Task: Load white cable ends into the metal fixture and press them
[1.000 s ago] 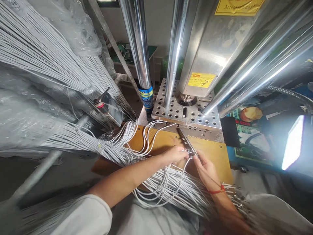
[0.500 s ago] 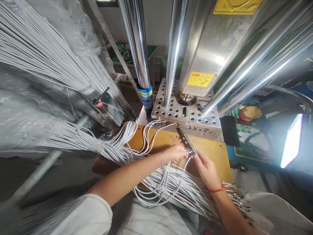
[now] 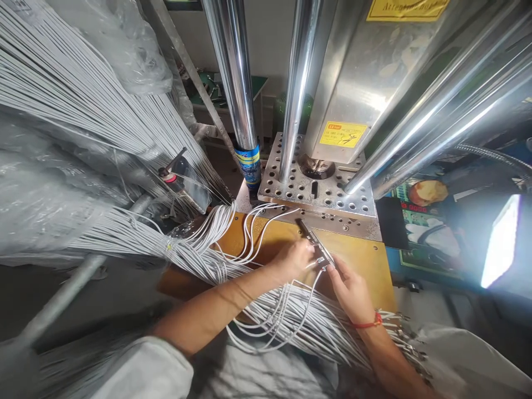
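A narrow dark metal bar [image 3: 319,247] with slots along its length lies slanted over the tan board. My right hand [image 3: 352,289], a red cord at its wrist, pinches the bar's near end between thumb and fingers. Curled against the bar's middle is my left hand [image 3: 293,260], fingers closed; what they pinch is hidden and a little blurred. White cable ends with small metal tips sit in the bar near my right thumb, and one white cable [image 3: 312,291] loops down from there. Beneath both forearms stretches a thick bundle of white cables [image 3: 266,310].
Behind the board [image 3: 361,249] stands a press with a perforated metal plate [image 3: 332,194] and shiny columns [image 3: 298,88]. A blue-labelled can [image 3: 250,166] is beside it. Plastic-wrapped cables [image 3: 103,111] hang at left. A bright screen [image 3: 501,241] glows at right.
My left hand has moved slightly up and left along the bar, uncovering cable ends near my right thumb. The bar has shifted slightly left; my right hand keeps its hold.
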The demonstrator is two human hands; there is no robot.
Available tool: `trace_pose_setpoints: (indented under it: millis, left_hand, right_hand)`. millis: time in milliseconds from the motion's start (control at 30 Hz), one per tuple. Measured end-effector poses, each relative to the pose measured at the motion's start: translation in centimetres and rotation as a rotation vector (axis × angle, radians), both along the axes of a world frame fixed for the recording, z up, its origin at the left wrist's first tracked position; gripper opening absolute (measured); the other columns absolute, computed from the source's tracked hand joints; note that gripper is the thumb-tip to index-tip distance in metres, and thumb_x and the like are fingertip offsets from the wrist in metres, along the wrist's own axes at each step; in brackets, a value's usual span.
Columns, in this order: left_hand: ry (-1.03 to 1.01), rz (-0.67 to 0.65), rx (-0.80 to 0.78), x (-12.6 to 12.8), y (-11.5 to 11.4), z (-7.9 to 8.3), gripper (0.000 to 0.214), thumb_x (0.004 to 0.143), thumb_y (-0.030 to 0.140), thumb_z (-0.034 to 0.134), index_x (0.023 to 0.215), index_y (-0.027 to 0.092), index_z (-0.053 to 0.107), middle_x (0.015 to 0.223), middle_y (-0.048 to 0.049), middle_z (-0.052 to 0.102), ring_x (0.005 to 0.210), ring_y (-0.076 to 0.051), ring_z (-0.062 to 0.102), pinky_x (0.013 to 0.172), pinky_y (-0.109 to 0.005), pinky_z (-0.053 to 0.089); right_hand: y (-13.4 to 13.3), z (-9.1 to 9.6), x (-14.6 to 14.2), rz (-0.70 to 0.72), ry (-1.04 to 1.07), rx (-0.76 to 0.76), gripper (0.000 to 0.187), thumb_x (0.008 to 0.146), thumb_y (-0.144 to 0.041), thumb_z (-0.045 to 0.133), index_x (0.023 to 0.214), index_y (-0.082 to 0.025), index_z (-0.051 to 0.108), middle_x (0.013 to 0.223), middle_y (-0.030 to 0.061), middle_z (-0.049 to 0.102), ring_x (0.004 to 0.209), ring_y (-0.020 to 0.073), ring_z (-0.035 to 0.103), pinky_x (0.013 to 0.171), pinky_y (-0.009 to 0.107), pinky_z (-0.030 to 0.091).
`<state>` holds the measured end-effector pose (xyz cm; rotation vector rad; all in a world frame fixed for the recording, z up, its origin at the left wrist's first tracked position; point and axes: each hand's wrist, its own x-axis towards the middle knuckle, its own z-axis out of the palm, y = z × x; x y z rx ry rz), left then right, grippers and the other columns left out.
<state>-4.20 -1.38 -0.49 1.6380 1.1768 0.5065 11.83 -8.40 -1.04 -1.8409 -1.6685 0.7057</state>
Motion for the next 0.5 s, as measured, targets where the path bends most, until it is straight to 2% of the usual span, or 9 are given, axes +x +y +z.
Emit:
trace_pose_setpoints:
  millis: [67, 133, 233, 333, 500]
  left_hand:
    - [0.016, 0.117, 0.103, -0.9, 0.5, 0.1, 0.015, 0.084, 0.024, 0.034, 0.083, 0.015, 0.047, 0.077, -0.0041, 0.054, 0.068, -0.011, 0.048, 0.063, -0.023, 0.037]
    - [0.006, 0.148, 0.099, -1.5, 0.8, -0.2, 0.017, 0.086, 0.027, 0.033, 0.082, 0.016, 0.045, 0.074, -0.0021, 0.053, 0.064, -0.009, 0.047, 0.061, -0.021, 0.037]
    - [0.008, 0.095, -0.051, -1.6, 1.0, -1.2, 0.022, 0.084, 0.030, 0.033, 0.074, 0.016, 0.045, 0.061, 0.0021, 0.049, 0.048, -0.006, 0.043, 0.048, -0.018, 0.035]
    - [0.007, 0.068, -0.226, -1.1, 1.0, -2.1, 0.023, 0.082, 0.032, 0.036, 0.069, 0.015, 0.045, 0.055, 0.0028, 0.050, 0.039, -0.005, 0.041, 0.041, -0.017, 0.033]
    - [-0.026, 0.065, -0.301, -0.6, 1.2, -2.1, 0.023, 0.078, 0.030, 0.040, 0.064, 0.014, 0.047, 0.056, 0.0009, 0.054, 0.036, -0.005, 0.042, 0.039, -0.019, 0.035]
  right_hand:
    - [0.1, -0.1, 0.1, 0.004, 0.011, -0.009, 0.042, 0.081, -0.039, 0.041, 0.113, -0.016, 0.056, 0.086, 0.0050, 0.066, 0.077, 0.0184, 0.062, 0.066, 0.026, 0.049]
    - [0.2, -0.2, 0.1, 0.000, 0.018, -0.019, 0.042, 0.081, -0.039, 0.042, 0.113, -0.016, 0.056, 0.086, 0.0049, 0.066, 0.077, 0.0186, 0.061, 0.066, 0.026, 0.050]
    - [0.3, -0.3, 0.1, -0.002, 0.036, -0.014, 0.042, 0.080, -0.038, 0.043, 0.113, -0.016, 0.057, 0.083, 0.0043, 0.067, 0.079, 0.0193, 0.061, 0.067, 0.027, 0.050]
    - [0.3, -0.3, 0.1, -0.005, 0.051, -0.023, 0.041, 0.080, -0.038, 0.043, 0.112, -0.016, 0.057, 0.081, 0.0042, 0.067, 0.081, 0.0200, 0.061, 0.068, 0.028, 0.050]
    - [0.3, -0.5, 0.1, -0.002, 0.068, -0.023, 0.042, 0.080, -0.039, 0.042, 0.112, -0.016, 0.057, 0.079, 0.0040, 0.066, 0.080, 0.0204, 0.061, 0.068, 0.029, 0.050]
